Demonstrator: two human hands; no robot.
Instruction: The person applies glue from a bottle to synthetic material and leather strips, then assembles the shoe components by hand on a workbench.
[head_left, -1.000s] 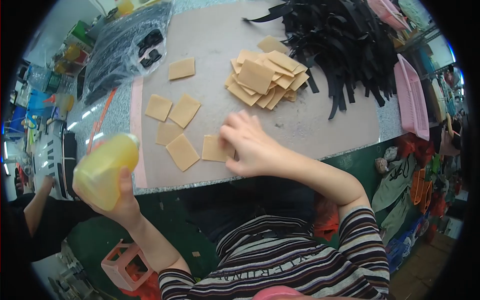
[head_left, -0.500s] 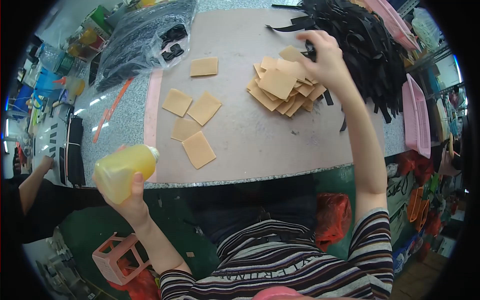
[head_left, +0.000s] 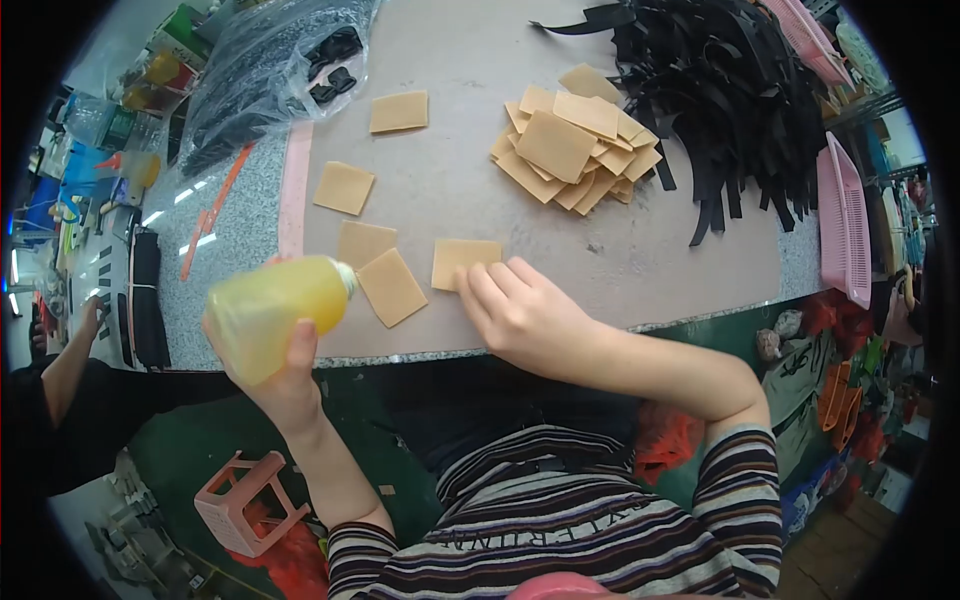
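My left hand is wrapped round a plastic squeeze bottle of yellow liquid, tilted with its pale nozzle pointing right over the table edge. My right hand has its fingertips closed on the lower edge of a tan rectangular patch, which appears to rest on the mat. Between the hands lies another tan patch, partly over a second one. Further back are two single patches, one nearer and one farther. A loose pile of tan patches sits beyond my right hand.
A heap of black straps covers the back right, beside pink baskets. Clear plastic bags with black items lie at the back left. An orange strip is on the left. Another person's hand is at the far left.
My right hand has come from the strap heap to the front middle, and one tan patch has shifted right and nearer with it. The bottle has moved slightly right.
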